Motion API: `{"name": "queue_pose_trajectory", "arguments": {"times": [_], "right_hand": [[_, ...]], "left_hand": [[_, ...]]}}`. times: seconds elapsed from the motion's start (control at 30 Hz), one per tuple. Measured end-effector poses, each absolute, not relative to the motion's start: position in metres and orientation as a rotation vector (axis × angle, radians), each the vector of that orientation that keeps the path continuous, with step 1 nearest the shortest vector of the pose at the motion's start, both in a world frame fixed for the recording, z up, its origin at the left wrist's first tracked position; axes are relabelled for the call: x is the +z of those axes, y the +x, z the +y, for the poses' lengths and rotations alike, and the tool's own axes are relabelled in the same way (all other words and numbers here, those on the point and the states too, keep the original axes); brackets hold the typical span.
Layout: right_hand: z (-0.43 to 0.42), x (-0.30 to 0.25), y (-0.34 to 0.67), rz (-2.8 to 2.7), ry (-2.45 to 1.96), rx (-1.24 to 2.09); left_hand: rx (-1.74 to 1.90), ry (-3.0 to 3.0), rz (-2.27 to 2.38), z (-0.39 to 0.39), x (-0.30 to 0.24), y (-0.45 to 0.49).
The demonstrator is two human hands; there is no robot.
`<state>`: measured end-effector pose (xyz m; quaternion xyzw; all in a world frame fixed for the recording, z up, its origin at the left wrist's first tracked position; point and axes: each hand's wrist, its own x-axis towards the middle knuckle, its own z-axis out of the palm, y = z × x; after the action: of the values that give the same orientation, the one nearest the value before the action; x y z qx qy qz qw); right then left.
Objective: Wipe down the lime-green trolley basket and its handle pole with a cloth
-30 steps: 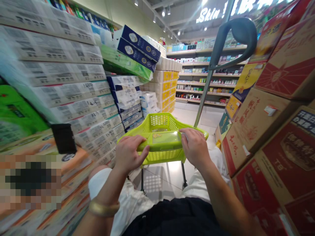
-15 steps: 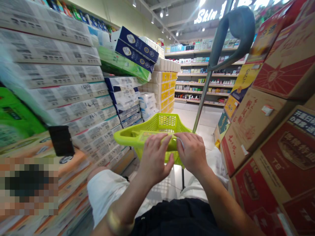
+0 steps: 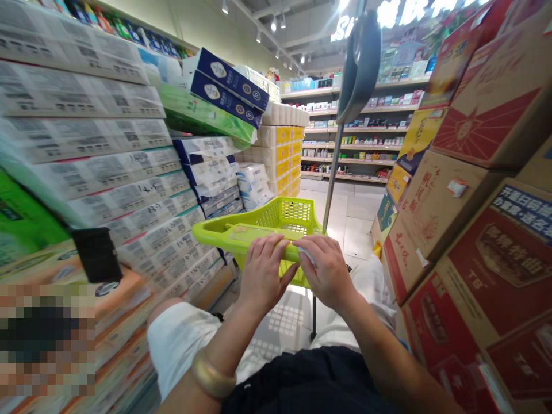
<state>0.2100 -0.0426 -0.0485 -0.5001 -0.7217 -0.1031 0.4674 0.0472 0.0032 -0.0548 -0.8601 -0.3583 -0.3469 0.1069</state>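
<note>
A lime-green plastic shopping basket [image 3: 252, 218] with perforated sides stands in front of my knees. My left hand [image 3: 264, 276] has its fingers hooked over the near rim, thumb below. Close beside it, my right hand [image 3: 323, 267] also curls over the rim. A small pale strip [image 3: 308, 256] shows by the right thumb and fingers; I cannot make out what it is. A metal rod [image 3: 332, 178] rises at the basket's right side, topped by a grey loop handle [image 3: 360, 66], now seen nearly edge-on. Neither hand touches that handle.
Wrapped paper packs [image 3: 107, 138] are piled high close on the left, with a black box-like object [image 3: 97, 255] low there. Red and brown cartons [image 3: 483, 247] form a wall on the right. Stocked shelves [image 3: 353, 146] stand at the aisle's end, beyond pale floor tiles [image 3: 353, 207].
The grey handle has swung left and turned edge-on. The surroundings have shifted slightly left in view, the basket with them. Both hands stay on the rim.
</note>
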Motion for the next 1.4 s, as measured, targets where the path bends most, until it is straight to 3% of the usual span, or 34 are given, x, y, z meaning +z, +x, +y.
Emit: {"name": "queue_pose_trajectory", "arguments": {"times": [0.2,0.5,0.77,1.0,1.27,1.4], "right_hand": [[-0.032,-0.059,0.227,-1.562,-1.204,-0.084],[-0.04,-0.056,0.202,-1.77,-1.097,-0.189],[-0.027,-0.071,0.209,-1.417,-1.032,-0.062],[-0.036,-0.062,0.2,-1.731,-1.047,-0.239],[-0.019,-0.083,0.211,-1.158,-1.11,0.217],[-0.031,-0.083,0.19,-1.233,-1.063,-0.035]], "left_hand": [[-1.106,-2.554,-1.07,0.009,-0.054,0.04],[-1.16,-2.562,-1.045,0.011,-0.052,0.034],[-1.179,-2.576,-1.062,0.01,-0.051,0.033],[-1.215,-2.568,-1.054,0.011,-0.051,0.029],[-1.233,-2.569,-1.067,0.01,-0.049,0.028],[-1.248,-2.544,-1.073,0.009,-0.05,0.029]]}}
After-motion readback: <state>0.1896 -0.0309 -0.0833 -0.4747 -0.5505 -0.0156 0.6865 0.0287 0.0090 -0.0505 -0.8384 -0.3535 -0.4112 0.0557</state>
